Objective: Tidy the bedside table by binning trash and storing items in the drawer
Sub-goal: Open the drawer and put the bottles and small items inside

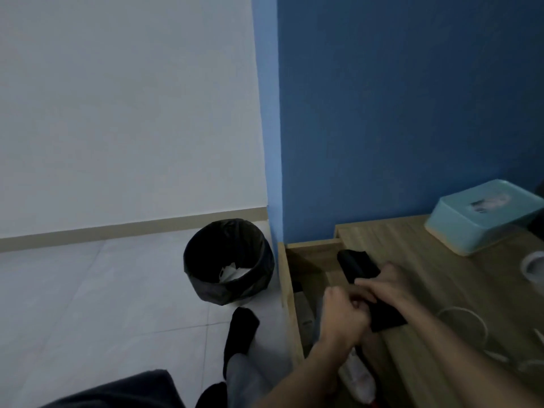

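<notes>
A long flat black object [357, 265] lies along the left edge of the wooden bedside table [412, 254], over the open drawer [306, 254]. My right hand [385, 285] is wrapped across its middle. My left hand [346, 316] is closed in a fist at the same object's near part, touching my right hand. The object's near end [388, 318] shows below my right wrist. Inside the drawer lie a few dim items, among them a white packet [357, 375] near my left forearm. A bin with a black liner [228, 260] stands on the floor left of the drawer, with white paper in it.
On the tabletop sit a light blue tissue box [482, 216] at the back right, a roll of tape [534, 265] at the right edge, and a coiled white cable [465, 322]. A blue wall stands behind the table. My feet in black socks [240, 331] rest on pale floor tiles.
</notes>
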Tool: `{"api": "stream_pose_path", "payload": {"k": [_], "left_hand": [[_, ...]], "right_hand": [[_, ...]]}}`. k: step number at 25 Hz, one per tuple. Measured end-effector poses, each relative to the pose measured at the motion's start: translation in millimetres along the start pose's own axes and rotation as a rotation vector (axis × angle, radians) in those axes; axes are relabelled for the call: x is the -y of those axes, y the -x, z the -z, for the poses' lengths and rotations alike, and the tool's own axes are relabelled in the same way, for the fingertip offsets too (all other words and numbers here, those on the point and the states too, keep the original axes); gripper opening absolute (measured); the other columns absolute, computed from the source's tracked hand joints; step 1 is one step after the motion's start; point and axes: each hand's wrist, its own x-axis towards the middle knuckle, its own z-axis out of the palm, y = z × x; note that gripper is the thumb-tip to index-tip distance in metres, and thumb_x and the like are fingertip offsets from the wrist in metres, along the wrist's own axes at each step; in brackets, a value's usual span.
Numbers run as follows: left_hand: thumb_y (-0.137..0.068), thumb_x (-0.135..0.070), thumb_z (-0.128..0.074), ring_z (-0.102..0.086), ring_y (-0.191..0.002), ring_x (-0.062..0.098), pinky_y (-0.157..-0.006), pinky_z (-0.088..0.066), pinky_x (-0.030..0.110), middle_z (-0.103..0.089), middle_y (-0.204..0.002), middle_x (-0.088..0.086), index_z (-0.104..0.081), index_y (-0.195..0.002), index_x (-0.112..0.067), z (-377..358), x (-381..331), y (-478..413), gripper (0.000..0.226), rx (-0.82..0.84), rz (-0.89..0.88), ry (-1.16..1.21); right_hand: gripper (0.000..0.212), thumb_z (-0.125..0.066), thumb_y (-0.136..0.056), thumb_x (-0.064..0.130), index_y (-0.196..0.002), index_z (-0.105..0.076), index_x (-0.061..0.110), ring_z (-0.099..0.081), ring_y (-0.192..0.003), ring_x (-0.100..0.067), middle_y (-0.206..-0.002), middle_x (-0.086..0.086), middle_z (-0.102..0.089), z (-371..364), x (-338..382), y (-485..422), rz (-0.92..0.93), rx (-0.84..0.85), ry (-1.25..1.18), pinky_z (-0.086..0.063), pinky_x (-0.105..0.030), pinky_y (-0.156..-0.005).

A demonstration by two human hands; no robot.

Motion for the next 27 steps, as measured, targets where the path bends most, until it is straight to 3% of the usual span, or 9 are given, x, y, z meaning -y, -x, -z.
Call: {"api": "stream_pose_path", "payload": {"k": [1, 3, 6, 8, 10, 16, 22, 25, 27], "left_hand": [[-0.076, -0.002, -0.048, -0.062, -0.093, 0.008, -0.086, -0.050, 0.025, -0.068, -0.097, -0.002, -0.072, -0.092, -0.010, 10.5, 2.4, -3.6, 0.030, -0.163, 0.078, 0.020], [-0.080, -0.009, -0.051, -0.049, -0.120, 0.014, -0.105, -0.039, 0.032, -0.056, -0.122, -0.003, -0.065, -0.109, -0.015, 34.2, 21.8, -12.8, 0.033, -0.384, 0.197, -0.125], [-0.090, -0.020, -0.053, -0.010, -0.146, 0.026, -0.119, -0.015, 0.041, -0.013, -0.157, 0.004, -0.018, -0.148, -0.015, 51.3, 56.0, -23.0, 0.068, -0.237, 0.482, -0.085], [-0.092, -0.018, -0.052, -0.021, -0.143, 0.027, -0.117, -0.023, 0.040, -0.017, -0.157, 0.012, -0.001, -0.150, -0.015, 53.3, 77.6, -24.5, 0.078, -0.155, 0.509, 0.116], [-0.094, -0.016, -0.046, -0.033, -0.137, 0.028, -0.112, -0.031, 0.039, -0.029, -0.153, 0.013, 0.002, -0.150, -0.018, 50.9, 94.8, -23.4, 0.074, -0.119, 0.520, 0.122], [-0.096, -0.017, -0.038, -0.039, -0.132, 0.029, -0.110, -0.034, 0.041, -0.035, -0.148, 0.014, -0.001, -0.150, -0.022, 44.2, 110.2, -25.5, 0.065, -0.125, 0.516, 0.153], [-0.096, -0.019, -0.039, -0.041, -0.131, 0.030, -0.108, -0.035, 0.042, -0.037, -0.148, 0.014, 0.000, -0.150, -0.026, 41.1, 115.8, -27.0, 0.067, -0.145, 0.531, 0.127], [-0.096, -0.010, -0.041, -0.045, -0.127, 0.028, -0.101, -0.037, 0.032, -0.042, -0.142, 0.013, -0.004, -0.150, -0.022, 43.0, 107.8, -26.3, 0.067, -0.158, 0.555, 0.164], [-0.095, -0.011, -0.044, -0.044, -0.128, 0.029, -0.104, -0.037, 0.035, -0.042, -0.143, 0.013, -0.008, -0.149, -0.019, 42.9, 102.3, -28.6, 0.065, -0.167, 0.567, 0.186]], "right_hand": [[0.052, -0.079, -0.062, 0.020, -0.105, -0.060, -0.002, -0.056, -0.073, -0.023, -0.091, -0.017, -0.066, -11.5, 2.9, 1.6, 0.047, -0.002, 0.019, -0.037, -0.024, -0.049], [0.051, -0.079, -0.058, 0.022, -0.102, -0.063, 0.002, -0.062, -0.080, -0.025, -0.098, -0.019, -0.068, -41.8, 9.5, 3.6, 0.173, -0.019, 0.095, -0.041, -0.024, -0.059], [0.053, -0.077, -0.059, 0.027, -0.103, -0.061, 0.004, -0.060, -0.091, -0.030, -0.104, -0.018, -0.060, -77.6, 16.1, 2.3, 0.285, -0.026, 0.223, -0.041, -0.026, -0.064], [0.056, -0.078, -0.060, 0.031, -0.105, -0.058, 0.004, -0.059, -0.095, -0.032, -0.106, -0.018, -0.057, -94.2, 16.8, -5.4, 0.267, -0.038, 0.338, -0.044, -0.028, -0.067], [0.059, -0.079, -0.061, 0.027, -0.108, -0.053, 0.003, -0.060, -0.099, -0.032, -0.110, -0.019, -0.059, -103.9, 13.5, -17.5, 0.210, -0.014, 0.450, -0.047, -0.029, -0.070], [0.044, -0.064, -0.078, 0.006, -0.119, -0.049, 0.007, -0.058, -0.110, -0.030, -0.121, -0.017, -0.058, -130.4, -2.6, -56.9, 0.192, 0.045, 0.570, -0.049, -0.030, -0.080], [0.046, -0.054, -0.081, -0.002, -0.126, -0.050, 0.007, -0.056, -0.114, -0.031, -0.126, -0.019, -0.058, -144.8, -21.5, -69.1, 0.123, 0.144, 0.307, -0.045, -0.030, -0.090], [0.046, -0.059, -0.081, 0.004, -0.126, -0.051, 0.009, -0.054, -0.117, -0.028, -0.127, -0.014, -0.059, -133.2, -11.2, -54.5, 0.235, 0.094, 0.212, -0.042, -0.031, -0.095], [0.042, -0.060, -0.082, 0.005, -0.123, -0.053, 0.010, -0.052, -0.116, -0.027, -0.123, -0.009, -0.058, -113.4, -3.3, -31.2, 0.343, -0.003, 0.078, -0.039, -0.027, -0.093]]}}
